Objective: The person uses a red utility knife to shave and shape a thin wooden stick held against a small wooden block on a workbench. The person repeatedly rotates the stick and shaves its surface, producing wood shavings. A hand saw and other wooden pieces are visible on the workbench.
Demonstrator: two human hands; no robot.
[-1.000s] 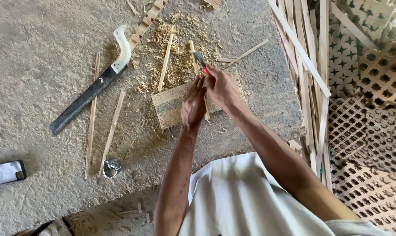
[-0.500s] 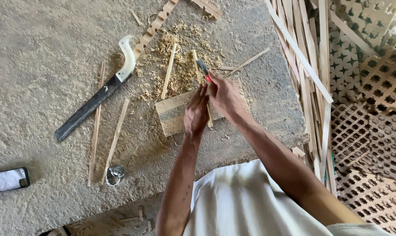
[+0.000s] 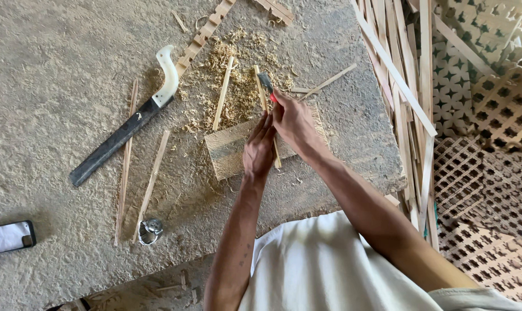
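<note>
1. Strip [image 3: 265, 101]: thin, pale wood or bamboo. It lies on the block [image 3: 232, 151], long axis running away from the body toward the shavings, tilted slightly left at the far end. Near end runs under both hands to about the block's near edge.
2. Left hand [image 3: 258, 151]: fingers flat and together, pressing down on the strip's near half. That is a pin, not a wrap.
3. Right hand [image 3: 294, 124]: closed around a small knife [image 3: 267, 85], red handle end showing at the fist, dark blade pointing away from the body. Blade sits on or just beside the strip; actual contact cannot be told.
4. Key relation: blade lies beyond the left fingertips along the strip, roughly in line with its long axis. Right hand is nearer the free far part; left hand holds the near part.
5. Block: flat rectangular board, weathered grain, lying on the rough concrete slab [image 3: 53, 86].
6. Shavings [image 3: 238, 75]: curly, pale, piled just beyond the block around a second strip [image 3: 222, 95].
7. Left of that: big knife [image 3: 125, 129] with dark blade and white curved handle, well apart from the hands. More strips [image 3: 151, 184] near it, small metal ring [image 3: 150, 229], phone [image 3: 7, 237] at the slab's edge.
8. Right: bundle of long slats [image 3: 399, 75] leaning over lattice panels [image 3: 491, 173].
</note>
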